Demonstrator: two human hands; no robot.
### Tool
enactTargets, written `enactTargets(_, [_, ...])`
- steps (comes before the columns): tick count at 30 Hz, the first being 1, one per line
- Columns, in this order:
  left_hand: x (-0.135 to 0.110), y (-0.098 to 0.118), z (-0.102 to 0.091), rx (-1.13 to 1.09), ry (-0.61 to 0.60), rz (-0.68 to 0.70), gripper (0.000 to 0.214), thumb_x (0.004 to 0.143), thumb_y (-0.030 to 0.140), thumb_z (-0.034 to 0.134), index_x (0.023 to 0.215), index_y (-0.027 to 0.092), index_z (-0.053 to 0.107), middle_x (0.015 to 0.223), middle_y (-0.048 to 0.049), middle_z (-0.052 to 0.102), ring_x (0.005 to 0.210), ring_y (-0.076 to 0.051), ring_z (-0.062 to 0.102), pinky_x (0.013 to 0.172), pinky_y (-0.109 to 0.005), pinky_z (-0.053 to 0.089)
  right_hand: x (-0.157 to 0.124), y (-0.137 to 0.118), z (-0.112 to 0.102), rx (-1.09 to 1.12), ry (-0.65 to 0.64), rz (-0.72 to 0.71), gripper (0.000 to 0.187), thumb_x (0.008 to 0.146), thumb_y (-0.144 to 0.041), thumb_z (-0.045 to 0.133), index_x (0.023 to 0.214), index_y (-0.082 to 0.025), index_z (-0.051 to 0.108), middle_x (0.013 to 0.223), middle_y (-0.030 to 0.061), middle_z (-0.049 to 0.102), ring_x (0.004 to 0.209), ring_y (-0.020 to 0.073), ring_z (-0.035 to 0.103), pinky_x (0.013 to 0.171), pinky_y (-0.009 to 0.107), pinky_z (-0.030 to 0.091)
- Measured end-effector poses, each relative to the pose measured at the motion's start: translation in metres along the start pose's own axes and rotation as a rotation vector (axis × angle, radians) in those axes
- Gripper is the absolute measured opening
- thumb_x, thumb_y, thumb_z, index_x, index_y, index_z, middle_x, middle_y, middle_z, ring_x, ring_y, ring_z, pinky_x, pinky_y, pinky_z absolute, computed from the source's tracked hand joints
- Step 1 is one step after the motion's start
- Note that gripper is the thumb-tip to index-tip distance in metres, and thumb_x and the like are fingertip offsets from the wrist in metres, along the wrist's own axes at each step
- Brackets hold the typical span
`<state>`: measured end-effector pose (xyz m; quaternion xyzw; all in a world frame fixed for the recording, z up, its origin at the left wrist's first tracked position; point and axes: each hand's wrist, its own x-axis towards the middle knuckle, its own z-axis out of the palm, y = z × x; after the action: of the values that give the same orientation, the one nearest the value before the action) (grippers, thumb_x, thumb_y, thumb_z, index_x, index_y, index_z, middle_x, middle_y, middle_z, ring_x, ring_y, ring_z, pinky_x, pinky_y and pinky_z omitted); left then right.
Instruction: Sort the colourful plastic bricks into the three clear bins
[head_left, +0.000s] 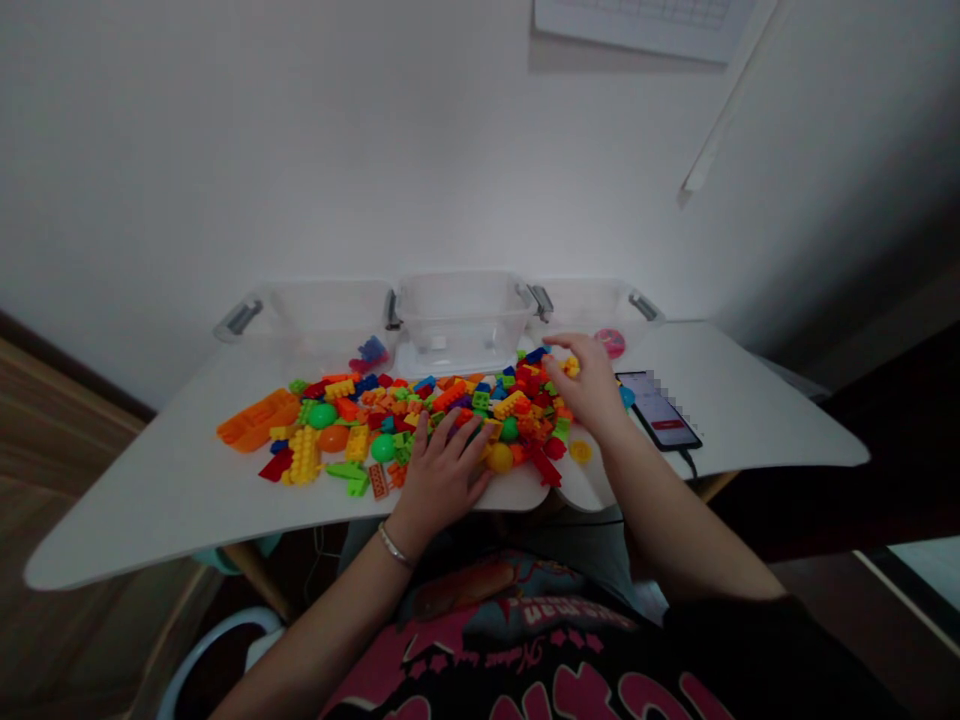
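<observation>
Your left hand [446, 465] lies with fingers spread on the near side of the heaped plastic blocks [450, 395], studded and boxy, with smooth round pieces [322, 415] among them on the white tabletop [150, 480]. Your right hand [551, 352] arches over the heap's right end, thumb and forefinger apart; whether it grips anything I cannot tell. Beyond, clear bins: the left one [322, 305] shows blue and pink pieces [371, 348], the right one [585, 298] a pink disc [610, 343].

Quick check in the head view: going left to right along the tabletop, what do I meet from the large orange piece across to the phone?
Large orange piece → orange ball → left hand → yellow ball → right hand → phone.
</observation>
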<state>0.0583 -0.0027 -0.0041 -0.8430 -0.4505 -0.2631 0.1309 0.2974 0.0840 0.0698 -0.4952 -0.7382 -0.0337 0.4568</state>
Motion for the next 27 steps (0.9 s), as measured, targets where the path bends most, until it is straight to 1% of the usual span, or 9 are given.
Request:
enactTargets(2, [0.001, 0.001, 0.0, 0.0, -0.003, -0.001, 0.053, 0.089, 0.043, 0.061, 0.139, 0.025, 0.054, 0.138, -0.0038, 0.061, 0.136, -0.032, 0.044, 0.123, -0.059, 0.004, -0.029, -0.022, 0.002, 0.053, -0.091, -0.114, 0.021, 0.086, -0.026, 0.057, 0.104, -0.023, 0.067, 0.104, 0.0072, 0.072, 0.1, 0.0263, 0.063, 0.093, 0.045, 0.047])
enactTargets(4, [0.001, 0.001, -0.001, 0.0, -0.003, -0.003, 0.053, 0.089, 0.043, 0.06, 0.138, 0.025, 0.054, 0.138, -0.0038, 0.061, 0.135, -0.032, 0.044, 0.123, -0.059, 0.005, -0.054, -0.034, 0.005, 0.066, -0.173, -0.195, 0.021, 0.086, -0.025, 0.059, 0.105, -0.022, 0.067, 0.101, 0.0069, 0.072, 0.096, 0.0249, 0.063, 0.09, 0.043, 0.049])
enactTargets(6, [0.001, 0.001, -0.001, 0.001, -0.004, -0.005, 0.052, 0.089, 0.043, 0.059, 0.138, 0.025, 0.055, 0.138, -0.0037, 0.061, 0.135, -0.032, 0.045, 0.123, -0.06, 0.005, -0.073, -0.037, 0.008, 0.061, -0.228, -0.308, 0.022, 0.086, -0.025, 0.059, 0.107, -0.022, 0.066, 0.1, 0.0065, 0.072, 0.094, 0.024, 0.063, 0.089, 0.042, 0.05])
enactTargets(8, [0.0, 0.001, 0.0, 0.002, -0.007, -0.006, 0.052, 0.089, 0.044, 0.059, 0.138, 0.025, 0.055, 0.138, -0.0037, 0.061, 0.135, -0.032, 0.044, 0.123, -0.059, 0.005, -0.085, -0.035, 0.012, 0.035, -0.257, -0.381, 0.026, 0.086, -0.03, 0.062, 0.111, -0.022, 0.065, 0.102, 0.0067, 0.072, 0.096, 0.0249, 0.062, 0.09, 0.043, 0.05])
enactTargets(12, [0.0, 0.001, -0.001, 0.001, -0.007, -0.007, 0.053, 0.089, 0.044, 0.059, 0.138, 0.025, 0.055, 0.138, -0.0047, 0.061, 0.136, -0.032, 0.044, 0.122, -0.06, 0.005, -0.096, -0.027, 0.018, 0.002, -0.271, -0.347, 0.041, 0.081, -0.04, 0.07, 0.116, -0.02, 0.062, 0.108, 0.0086, 0.071, 0.104, 0.0285, 0.059, 0.096, 0.047, 0.048])
enactTargets(16, [-0.001, 0.001, -0.001, 0.004, -0.012, -0.01, 0.052, 0.09, 0.045, 0.059, 0.138, 0.025, 0.055, 0.138, -0.0046, 0.061, 0.136, -0.032, 0.044, 0.122, -0.059, 0.005, -0.101, -0.023, 0.023, -0.018, -0.265, -0.313, 0.046, 0.078, -0.043, 0.073, 0.116, -0.02, 0.062, 0.108, 0.0099, 0.07, 0.108, 0.0305, 0.058, 0.1, 0.051, 0.046])
enactTargets(20, [-0.001, 0.001, -0.001, 0.007, -0.014, -0.008, 0.052, 0.091, 0.046, 0.057, 0.139, 0.025, 0.054, 0.139, -0.0045, 0.06, 0.137, -0.031, 0.043, 0.123, -0.059, 0.003, -0.106, -0.022, 0.028, -0.039, -0.246, -0.325, 0.041, 0.078, -0.04, 0.072, 0.114, -0.022, 0.063, 0.107, 0.0095, 0.071, 0.113, 0.0309, 0.057, 0.103, 0.053, 0.044])
enactTargets(23, [-0.002, 0.001, -0.002, 0.011, -0.019, -0.01, 0.053, 0.091, 0.046, 0.056, 0.14, 0.025, 0.053, 0.139, -0.0049, 0.06, 0.137, -0.031, 0.043, 0.122, -0.059, 0.003, -0.107, -0.023, 0.032, -0.047, -0.259, -0.35, 0.037, 0.08, -0.041, 0.07, 0.113, -0.026, 0.064, 0.105, 0.0079, 0.071, 0.115, 0.0307, 0.057, 0.106, 0.054, 0.044])
enactTargets(27, [-0.003, 0.0, -0.002, 0.02, -0.02, -0.009, 0.053, 0.09, 0.045, 0.057, 0.14, 0.026, 0.053, 0.138, -0.0062, 0.061, 0.136, -0.031, 0.044, 0.122, -0.06, 0.005, -0.107, -0.026, 0.034, -0.048, -0.271, -0.32, 0.034, 0.08, -0.038, 0.069, 0.112, -0.026, 0.065, 0.103, 0.0072, 0.072, 0.116, 0.0313, 0.057, 0.108, 0.057, 0.042])
